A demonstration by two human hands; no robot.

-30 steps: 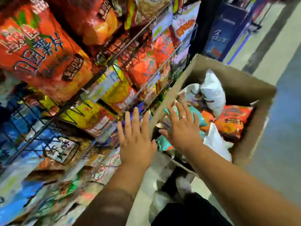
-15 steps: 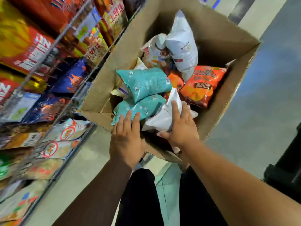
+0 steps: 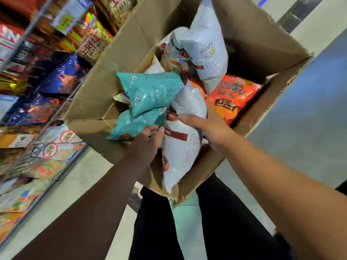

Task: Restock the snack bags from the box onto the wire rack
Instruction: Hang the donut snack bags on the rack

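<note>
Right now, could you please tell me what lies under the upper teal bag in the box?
A second teal bag lies beneath the upper teal bag, and a pale packet corner shows at its left. Anything deeper in the box is covered.

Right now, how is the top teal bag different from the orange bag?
The top teal bag has cartoon eyes; the orange bag has a dark label. The top teal bag lies high on the pile; the orange bag sits lower, by a wall of the box. Both are puffy snack bags inside it.
</note>
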